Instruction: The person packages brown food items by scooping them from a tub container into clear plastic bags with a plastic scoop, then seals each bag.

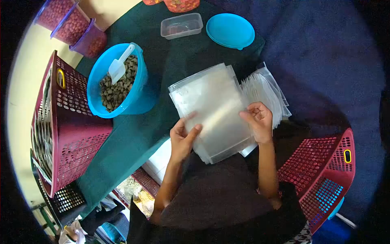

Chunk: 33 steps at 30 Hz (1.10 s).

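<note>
On the desk (170, 69), under its dark green cloth, a stack of clear plastic pouches (215, 110) lies slanted between both hands, just in front of the person. The left hand (183, 136) pinches the stack's near-left edge, thumb on top and fingers curled beneath, so its grip is closed on the pouches. The right hand (257, 120) pinches the right edge the same way, thumb pressing the top sheet. To lift one pouch cleanly, I judge it best to slide the top sheet sideways with the thumbs while the fingers below pin the rest, since the film looks slick and clingy. The pouches are transparent, glossy and rectangular, fanned slightly at the near corner. A second fanned pile of bags (266, 91) lies just beyond the right hand. A blue tub (140, 101) of brownish pellets with a white scoop (120, 67) stands near, to the left.
</note>
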Each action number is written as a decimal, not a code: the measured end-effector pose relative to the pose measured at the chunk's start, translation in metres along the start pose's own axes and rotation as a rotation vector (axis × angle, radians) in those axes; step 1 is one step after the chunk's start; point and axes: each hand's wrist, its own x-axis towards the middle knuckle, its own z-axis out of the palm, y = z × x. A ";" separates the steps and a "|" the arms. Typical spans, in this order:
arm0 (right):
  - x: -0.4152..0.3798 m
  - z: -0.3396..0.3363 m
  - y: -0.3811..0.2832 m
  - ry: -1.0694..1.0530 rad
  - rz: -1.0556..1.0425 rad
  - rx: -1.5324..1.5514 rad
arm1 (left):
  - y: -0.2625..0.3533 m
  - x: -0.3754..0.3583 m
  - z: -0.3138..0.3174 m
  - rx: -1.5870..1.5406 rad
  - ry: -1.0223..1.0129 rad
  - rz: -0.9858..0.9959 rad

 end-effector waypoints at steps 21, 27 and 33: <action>0.143 0.017 0.031 0.210 0.046 0.211 | 0.033 -0.035 -0.028 0.120 0.441 0.394; 0.164 0.040 0.080 0.088 -0.217 -0.694 | 0.056 -0.045 -0.030 -0.035 0.465 0.388; 0.088 0.055 -0.024 -0.549 0.309 0.073 | 0.057 -0.037 -0.024 -0.029 0.443 0.325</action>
